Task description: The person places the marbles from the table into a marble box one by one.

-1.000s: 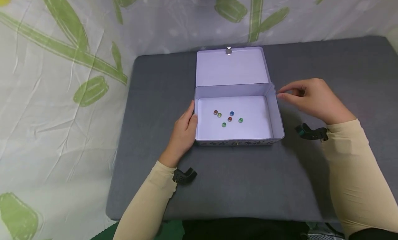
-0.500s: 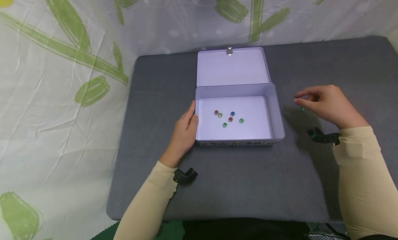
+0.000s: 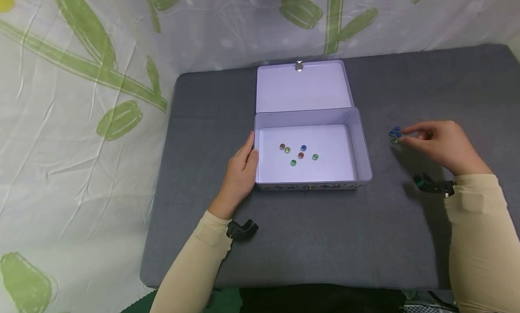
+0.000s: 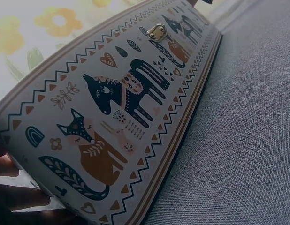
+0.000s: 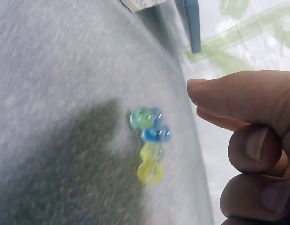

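The open lilac tin box stands on the grey table, with several red, green, yellowish and blue marbles on its floor. My left hand rests against the box's left wall. In the left wrist view, its fingers touch the end beside the patterned front. Right of the box, my right hand is over a cluster of marbles on the cloth. Thumb and index finger are slightly apart there, and the other fingers curl in. The right wrist view shows blue, green and yellow marbles below the fingertips, with nothing visibly held.
The box's hinged lid lies back behind it, a metal clasp at its far edge. Grey cloth covers the table. A white curtain with green leaf prints hangs along the back and left.
My right hand has moved from beside the box's right wall, rightward and toward me, to the loose marbles, uncovering blue ones. The left hand and box stay put.
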A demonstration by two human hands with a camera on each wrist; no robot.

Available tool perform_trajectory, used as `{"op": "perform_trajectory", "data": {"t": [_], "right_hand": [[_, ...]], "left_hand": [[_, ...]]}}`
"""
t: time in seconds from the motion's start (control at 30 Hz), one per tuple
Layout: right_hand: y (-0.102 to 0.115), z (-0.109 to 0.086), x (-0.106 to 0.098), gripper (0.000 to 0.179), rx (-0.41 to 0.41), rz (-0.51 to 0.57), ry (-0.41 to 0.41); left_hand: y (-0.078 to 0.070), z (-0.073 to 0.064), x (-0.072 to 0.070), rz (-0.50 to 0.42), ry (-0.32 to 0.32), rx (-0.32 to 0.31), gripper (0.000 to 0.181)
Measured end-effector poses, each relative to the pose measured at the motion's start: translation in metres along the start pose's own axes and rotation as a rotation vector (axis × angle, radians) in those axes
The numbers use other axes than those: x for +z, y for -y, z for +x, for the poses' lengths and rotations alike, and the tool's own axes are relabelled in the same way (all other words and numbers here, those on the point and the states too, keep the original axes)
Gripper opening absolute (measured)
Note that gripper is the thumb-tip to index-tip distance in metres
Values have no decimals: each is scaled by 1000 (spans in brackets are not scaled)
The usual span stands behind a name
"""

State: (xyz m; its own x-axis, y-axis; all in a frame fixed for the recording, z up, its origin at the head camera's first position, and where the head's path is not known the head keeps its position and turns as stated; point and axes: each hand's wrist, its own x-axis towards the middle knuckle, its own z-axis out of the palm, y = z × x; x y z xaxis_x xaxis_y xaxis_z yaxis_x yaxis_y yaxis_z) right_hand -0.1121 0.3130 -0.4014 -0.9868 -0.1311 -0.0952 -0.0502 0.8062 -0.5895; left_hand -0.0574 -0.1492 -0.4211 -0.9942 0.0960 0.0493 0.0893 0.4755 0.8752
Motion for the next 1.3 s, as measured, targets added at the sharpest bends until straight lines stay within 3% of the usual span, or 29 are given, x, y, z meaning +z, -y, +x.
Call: {"op": "perform_trajectory", "data": {"t": [0.77,1.3], "right_hand": [[-23,-3,11,39,65,-85,26],[-7,-3,2,39,54,-104,-6]], "left_hand": [[-1,0,1,16,-9,-7,55],[-3,-1,1,16,-3,-11,55]]}}
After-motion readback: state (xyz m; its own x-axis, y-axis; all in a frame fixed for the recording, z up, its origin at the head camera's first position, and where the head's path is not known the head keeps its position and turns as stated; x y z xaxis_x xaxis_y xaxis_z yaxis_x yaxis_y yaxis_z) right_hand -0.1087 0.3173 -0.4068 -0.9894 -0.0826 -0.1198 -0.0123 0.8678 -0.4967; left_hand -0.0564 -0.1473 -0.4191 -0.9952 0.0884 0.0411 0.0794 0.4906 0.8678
